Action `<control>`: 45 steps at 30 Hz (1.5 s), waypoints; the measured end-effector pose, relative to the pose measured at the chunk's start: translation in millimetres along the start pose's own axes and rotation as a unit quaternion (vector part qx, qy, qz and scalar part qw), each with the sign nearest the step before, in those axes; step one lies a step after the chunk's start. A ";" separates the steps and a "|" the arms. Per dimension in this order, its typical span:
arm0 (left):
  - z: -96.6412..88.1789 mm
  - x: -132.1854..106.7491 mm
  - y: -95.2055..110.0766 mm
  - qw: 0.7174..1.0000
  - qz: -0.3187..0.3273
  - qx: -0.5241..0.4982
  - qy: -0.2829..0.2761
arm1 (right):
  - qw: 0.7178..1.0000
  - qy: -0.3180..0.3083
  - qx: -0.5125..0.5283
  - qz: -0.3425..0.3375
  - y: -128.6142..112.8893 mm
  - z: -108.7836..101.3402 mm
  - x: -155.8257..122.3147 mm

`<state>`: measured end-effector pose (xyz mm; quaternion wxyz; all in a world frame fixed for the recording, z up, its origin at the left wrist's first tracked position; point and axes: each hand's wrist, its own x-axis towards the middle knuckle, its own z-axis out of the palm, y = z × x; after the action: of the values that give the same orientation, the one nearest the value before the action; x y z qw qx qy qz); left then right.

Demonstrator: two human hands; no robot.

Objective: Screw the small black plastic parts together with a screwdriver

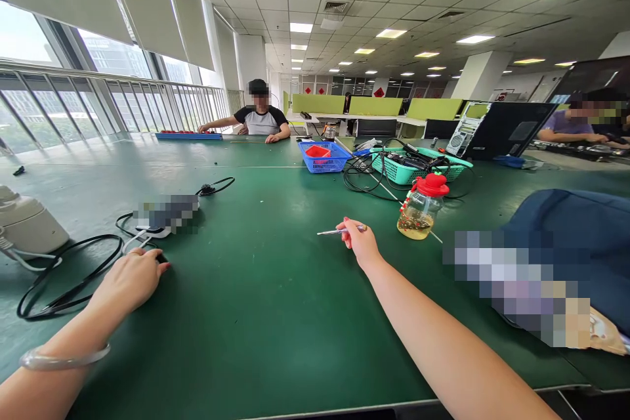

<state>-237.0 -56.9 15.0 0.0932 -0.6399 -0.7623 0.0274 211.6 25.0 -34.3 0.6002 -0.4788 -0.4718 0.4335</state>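
Nearest is the right forearm (423,328), extending from 5 o'clock to the right grip (355,236), closed around a slim metal tool (332,231) above mid-bench (275,321). So far the tool is taken up; its tip meets no part, so its use seems not yet begun. At its 9 o'clock, the left grip (130,275) may or may not hold a small dark thing (160,258); I cannot tell. A red-capped bottle (416,218) stands at 3 o'clock, a blue basket (325,165) at 12.

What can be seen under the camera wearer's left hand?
Beside the thumb of the left hand, a small black thing shows. The hand covers the rest, so I cannot tell what it is. The tabletop below the palm is hidden too.
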 end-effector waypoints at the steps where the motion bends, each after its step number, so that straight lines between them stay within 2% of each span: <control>1: -3.9 -1.7 1.5 0.999 -0.007 -0.013 0.034 | 1.000 -0.001 0.001 0.000 -0.3 0.1 -0.3; 4: -17.8 -10.5 3.7 0.988 -0.059 -0.052 0.132 | 1.000 -0.003 0.005 0.001 -0.6 0.4 -0.5; 7: -26.7 -23.1 0.2 0.980 -0.087 -0.048 0.175 | 1.000 0.002 0.004 0.002 0.3 0.7 0.2; 9: -26.6 -31.7 -3.8 0.986 -0.077 -0.025 0.145 | 1.000 0.002 0.004 0.003 0.9 0.9 0.7; 12: -21.5 -42.0 -7.4 0.996 -0.059 -0.002 0.063 | 1.000 0.000 0.004 0.000 1.0 0.9 0.6; 14: -18.4 -46.3 -7.0 0.998 -0.049 0.002 0.045 | 1.000 0.000 0.002 0.001 0.6 0.6 -0.1; 19: -16.7 -49.9 -2.0 0.995 0.013 -0.021 0.094 | 1.000 0.002 -0.002 0.005 0.2 -0.2 -0.9; 24: -10.3 -52.2 -3.7 0.994 0.011 -0.030 0.101 | 1.000 -0.005 -0.004 -0.002 1.7 -0.5 0.0; 28: -2.2 -54.4 -9.6 0.991 0.044 -0.074 0.102 | 1.000 -0.012 -0.012 -0.005 2.1 -0.9 -0.1; 32: -1.8 -57.4 -13.0 0.988 0.024 -0.083 0.128 | 1.000 -0.016 -0.021 -0.008 1.3 -1.0 -0.6; 38: -10.3 -59.3 -9.5 0.993 0.021 -0.102 0.062 | 1.000 -0.015 -0.018 -0.005 -0.3 0.2 -1.4; 45: -13.1 -58.9 -6.0 0.997 0.004 -0.064 0.045 | 1.000 -0.017 -0.021 -0.009 0.5 0.4 -1.0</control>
<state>-230.9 -116.7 22.5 0.0859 -0.6484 -0.7548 -0.0500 211.0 24.2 -34.9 0.5864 -0.4793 -0.4951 0.4258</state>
